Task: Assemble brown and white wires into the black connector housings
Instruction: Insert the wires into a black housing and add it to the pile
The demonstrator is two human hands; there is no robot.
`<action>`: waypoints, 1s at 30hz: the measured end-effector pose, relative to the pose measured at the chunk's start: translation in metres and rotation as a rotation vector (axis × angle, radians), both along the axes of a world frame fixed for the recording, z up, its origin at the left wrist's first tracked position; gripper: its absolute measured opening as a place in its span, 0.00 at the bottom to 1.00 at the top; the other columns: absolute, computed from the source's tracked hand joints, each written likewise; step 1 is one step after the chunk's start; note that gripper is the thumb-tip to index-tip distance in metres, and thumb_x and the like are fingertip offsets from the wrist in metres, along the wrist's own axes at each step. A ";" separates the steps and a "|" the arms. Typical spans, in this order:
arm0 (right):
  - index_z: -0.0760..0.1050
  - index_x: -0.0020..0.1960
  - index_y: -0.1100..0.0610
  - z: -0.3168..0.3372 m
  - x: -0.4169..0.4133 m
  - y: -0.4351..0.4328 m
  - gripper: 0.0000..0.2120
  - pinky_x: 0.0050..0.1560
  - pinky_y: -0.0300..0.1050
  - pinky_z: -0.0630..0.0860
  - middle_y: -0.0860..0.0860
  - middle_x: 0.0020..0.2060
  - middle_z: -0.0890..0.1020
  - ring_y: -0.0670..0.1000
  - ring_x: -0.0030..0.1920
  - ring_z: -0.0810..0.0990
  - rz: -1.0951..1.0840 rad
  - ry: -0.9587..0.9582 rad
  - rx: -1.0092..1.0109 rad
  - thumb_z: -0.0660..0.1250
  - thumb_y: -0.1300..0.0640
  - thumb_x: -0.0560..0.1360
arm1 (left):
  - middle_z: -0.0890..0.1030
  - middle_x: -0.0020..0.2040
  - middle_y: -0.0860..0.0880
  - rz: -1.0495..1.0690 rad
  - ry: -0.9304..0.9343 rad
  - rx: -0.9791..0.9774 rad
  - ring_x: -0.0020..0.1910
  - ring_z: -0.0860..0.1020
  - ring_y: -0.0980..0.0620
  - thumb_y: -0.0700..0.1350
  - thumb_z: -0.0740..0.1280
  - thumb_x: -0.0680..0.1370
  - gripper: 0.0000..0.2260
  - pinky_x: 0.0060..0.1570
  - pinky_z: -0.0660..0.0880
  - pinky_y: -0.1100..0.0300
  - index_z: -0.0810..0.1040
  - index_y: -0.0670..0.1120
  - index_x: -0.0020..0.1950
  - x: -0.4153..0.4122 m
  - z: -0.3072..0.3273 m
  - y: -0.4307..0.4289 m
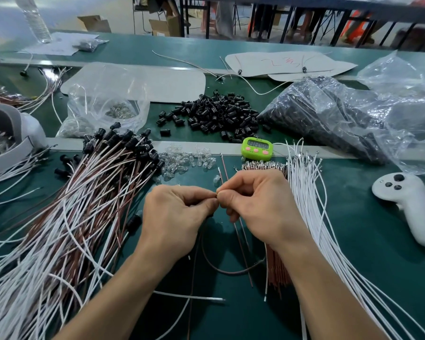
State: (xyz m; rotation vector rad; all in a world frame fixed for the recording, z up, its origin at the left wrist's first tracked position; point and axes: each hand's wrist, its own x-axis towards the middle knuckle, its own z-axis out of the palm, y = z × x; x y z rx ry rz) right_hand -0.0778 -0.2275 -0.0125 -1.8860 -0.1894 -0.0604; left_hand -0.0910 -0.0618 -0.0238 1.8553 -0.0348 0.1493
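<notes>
Brown wire (231, 272): its top end is pinched where both hands meet, fingertips touching. The rest drops below the grip and loops on the green mat. The left hand (179, 212) has thumb and forefinger pressed together on that end with the other fingers curled under. The right hand (258, 202) pinches the same spot from the other side. Cannot tell if a black housing sits inside the left fingers, too hidden. Handling, my judgement: the wire is very light and limp, with a thin, slick jacket and a small metal tip that could bend easily. Best held right behind the tip, as here; held further down it would just flop. Housings look like hard little plastic, likely to roll and easy to drop, so pinch one by its sides. Just right of the grip, under the right wrist, lies a brown wire bundle (277, 273). Past that, white wires (312, 217) fan out. Left of the grip is a big heap of finished leads (84, 204) with black caps. Just beyond the grip are clear bulbs (189, 160) and a green timer (257, 148). Further beyond is the loose housing pile (214, 116). Far right lies a white controller (412, 207).
</notes>
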 end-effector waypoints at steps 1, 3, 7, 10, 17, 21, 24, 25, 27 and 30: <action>0.84 0.39 0.52 -0.001 0.000 0.001 0.09 0.30 0.48 0.82 0.50 0.28 0.84 0.51 0.26 0.82 -0.011 -0.004 -0.003 0.76 0.64 0.73 | 0.86 0.34 0.54 0.005 0.001 0.001 0.37 0.86 0.49 0.40 0.79 0.72 0.12 0.42 0.83 0.44 0.88 0.58 0.42 0.000 0.000 0.000; 0.84 0.37 0.52 -0.001 -0.002 0.003 0.10 0.30 0.48 0.82 0.49 0.28 0.84 0.50 0.26 0.82 -0.031 -0.015 -0.009 0.76 0.65 0.73 | 0.86 0.34 0.55 0.017 -0.003 0.001 0.36 0.86 0.50 0.40 0.79 0.72 0.12 0.41 0.83 0.44 0.88 0.59 0.42 -0.001 0.000 0.000; 0.84 0.37 0.52 0.000 -0.005 0.008 0.12 0.29 0.41 0.80 0.48 0.28 0.84 0.47 0.25 0.82 -0.064 -0.030 -0.001 0.76 0.67 0.73 | 0.86 0.33 0.56 0.032 -0.008 -0.003 0.36 0.86 0.50 0.41 0.80 0.71 0.14 0.40 0.83 0.43 0.87 0.62 0.40 -0.002 0.001 0.000; 0.84 0.37 0.50 0.000 -0.007 0.011 0.12 0.28 0.40 0.79 0.47 0.28 0.84 0.47 0.25 0.82 -0.087 -0.065 -0.024 0.77 0.66 0.73 | 0.86 0.33 0.54 0.027 0.006 -0.021 0.37 0.86 0.45 0.41 0.79 0.71 0.13 0.40 0.83 0.42 0.87 0.61 0.40 -0.001 0.000 0.001; 0.84 0.38 0.51 -0.001 -0.004 0.015 0.11 0.28 0.37 0.77 0.47 0.29 0.85 0.47 0.25 0.83 -0.122 -0.092 0.005 0.77 0.66 0.73 | 0.86 0.34 0.52 0.054 0.048 -0.071 0.36 0.86 0.48 0.38 0.78 0.72 0.12 0.42 0.84 0.47 0.88 0.57 0.41 -0.002 0.002 -0.003; 0.84 0.39 0.53 -0.003 0.000 0.009 0.09 0.30 0.43 0.79 0.50 0.29 0.84 0.50 0.26 0.83 -0.107 -0.049 0.076 0.76 0.65 0.73 | 0.86 0.35 0.50 0.028 0.072 -0.114 0.35 0.85 0.52 0.36 0.78 0.72 0.11 0.40 0.83 0.59 0.88 0.54 0.41 -0.001 0.004 -0.002; 0.85 0.40 0.56 -0.004 0.003 0.004 0.06 0.30 0.45 0.79 0.54 0.31 0.85 0.52 0.27 0.81 -0.079 -0.012 0.204 0.76 0.65 0.73 | 0.87 0.38 0.48 -0.029 0.120 -0.254 0.38 0.85 0.55 0.33 0.74 0.74 0.11 0.41 0.78 0.68 0.89 0.50 0.42 0.001 0.008 0.002; 0.85 0.40 0.56 -0.004 0.004 0.003 0.06 0.29 0.43 0.77 0.54 0.31 0.85 0.51 0.27 0.80 -0.072 0.002 0.229 0.76 0.65 0.73 | 0.88 0.40 0.47 -0.053 0.143 -0.277 0.40 0.85 0.56 0.33 0.74 0.74 0.12 0.42 0.77 0.70 0.89 0.50 0.42 0.002 0.009 0.003; 0.85 0.40 0.56 -0.006 0.006 0.003 0.06 0.29 0.39 0.74 0.54 0.31 0.85 0.49 0.28 0.79 -0.062 0.026 0.243 0.77 0.66 0.72 | 0.88 0.41 0.47 -0.086 0.178 -0.295 0.42 0.85 0.56 0.33 0.73 0.74 0.12 0.43 0.77 0.70 0.89 0.50 0.43 0.004 0.010 0.004; 0.86 0.40 0.55 -0.006 0.008 0.003 0.06 0.28 0.37 0.73 0.53 0.30 0.85 0.48 0.28 0.79 -0.044 0.035 0.251 0.77 0.65 0.72 | 0.88 0.42 0.46 -0.102 0.214 -0.306 0.43 0.85 0.55 0.34 0.74 0.74 0.10 0.47 0.78 0.68 0.89 0.50 0.43 0.004 0.009 0.006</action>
